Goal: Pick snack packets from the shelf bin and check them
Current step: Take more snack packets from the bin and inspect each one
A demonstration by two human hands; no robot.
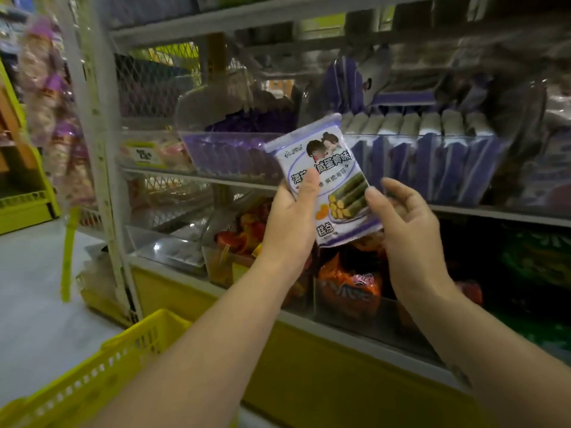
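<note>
A purple and white snack packet (327,168) with cartoon figures and seaweed rolls printed on it is held up in front of the shelf. My left hand (292,217) grips its left edge, thumb across the front. My right hand (408,223) touches its lower right edge with thumb and fingers, fingers curled loosely. Behind the packet, a clear shelf bin (432,168) holds several upright purple packets of the same kind. Another clear bin (228,156) to its left holds darker purple packets.
A yellow plastic basket (102,372) sits at the lower left below my left arm. The lower shelf holds orange and red snack bags (349,285) and green bags (537,261). A white mesh shelf upright (102,168) stands on the left, beside hanging snack bags (52,97).
</note>
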